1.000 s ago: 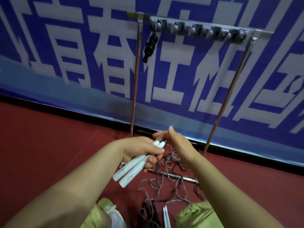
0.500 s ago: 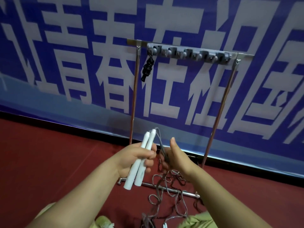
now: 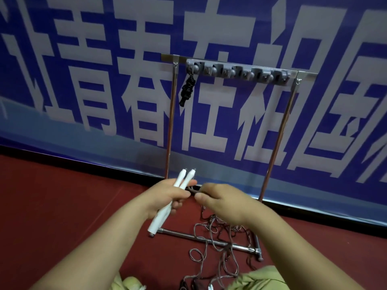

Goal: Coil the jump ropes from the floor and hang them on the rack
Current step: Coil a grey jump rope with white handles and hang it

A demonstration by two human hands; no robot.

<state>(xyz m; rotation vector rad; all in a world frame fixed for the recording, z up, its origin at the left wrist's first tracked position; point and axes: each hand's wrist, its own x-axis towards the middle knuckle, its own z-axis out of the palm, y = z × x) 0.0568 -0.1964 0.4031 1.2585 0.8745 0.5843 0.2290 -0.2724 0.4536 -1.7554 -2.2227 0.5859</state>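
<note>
Since a moment ago we have drawn our right hand (image 3: 222,203) in close to the left hand (image 3: 167,197), and the cord now bridges the short gap between them instead of trailing from a raised thumb. Our left hand grips the two white handles (image 3: 184,180) together, their tips pointing up and away; our right hand pinches the grey cord (image 3: 193,190) just beside them, fingers curled round it. From there the rest of the rope (image 3: 211,235) drops in loose tangled loops to the red floor (image 3: 62,206), draped over the near base bar (image 3: 199,239) of the rack (image 3: 236,70). We judge that the loops could snag on that bar or knot tighter as we wind, and a hard pull might tip the light frame. One black coiled rope (image 3: 187,90) already hangs from the far left hook; more handles lie at the near edge. Behind, the blue banner (image 3: 83,59) carries large white Chinese characters; we read 青春 among them, the others being cut off.
</note>
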